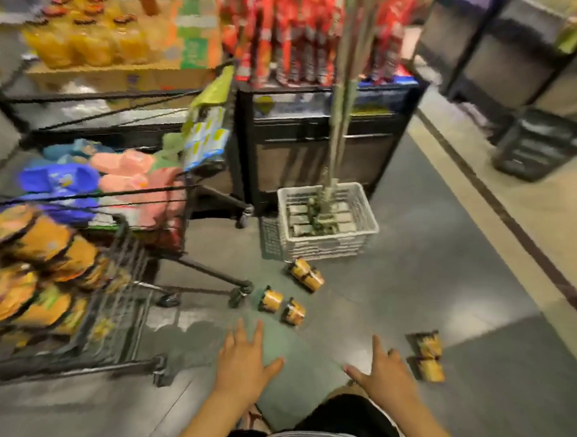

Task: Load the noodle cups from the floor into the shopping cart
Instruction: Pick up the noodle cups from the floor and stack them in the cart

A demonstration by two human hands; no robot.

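Note:
Several yellow-and-black noodle cups lie on the grey floor: a pair (306,274) by the white crate, two single cups (270,299) (294,312) in the middle, and two (429,355) at the right. The black wire shopping cart (120,313) stands at the left, its basket holding many orange noodle cups (33,268). My left hand (244,360) hovers above the floor with fingers spread and holds nothing. My right hand (384,373) is also spread and empty, just left of the right-hand cups. The frame is motion-blurred.
A second cart (170,194) with slippers and cloths stands behind the first. A white crate (326,216) with a tall pole sits in front of a black display stand (322,134) of red packets. A dark crate (541,145) is at the far right.

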